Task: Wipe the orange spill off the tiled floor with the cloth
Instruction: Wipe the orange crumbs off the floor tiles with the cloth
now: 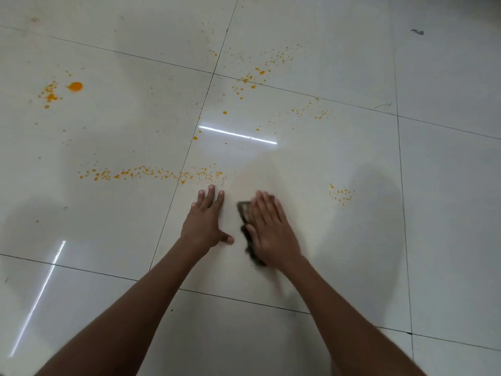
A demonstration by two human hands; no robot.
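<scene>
- Dark, crumpled wiping cloth (pixel 245 213): lies on the glossy white tiled floor (pixel 352 240) just below frame centre, mostly covered by the right hand (pixel 271 229); only its left edge shows.
- Right hand: palm down, fingers straight and together, pressing flat on the cloth; outline blurred.
- Left hand (pixel 204 221): at 9 o'clock of the cloth, just beside it, flat on the tile, fingers spread, thumb pointing toward the cloth.
- Both forearms reach in from the 6 o'clock edge.
- Orange spill, band of fine droplets (pixel 151 173): at 10 o'clock of the hands.
- Small droplet cluster (pixel 342 194): at 3 o'clock.
- Round orange blob (pixel 75 86): far at 10 o'clock.
- Scattered orange specks (pixel 257 74): toward 12 o'clock.
- Dark grout lines (pixel 189 150) cross the floor.
</scene>
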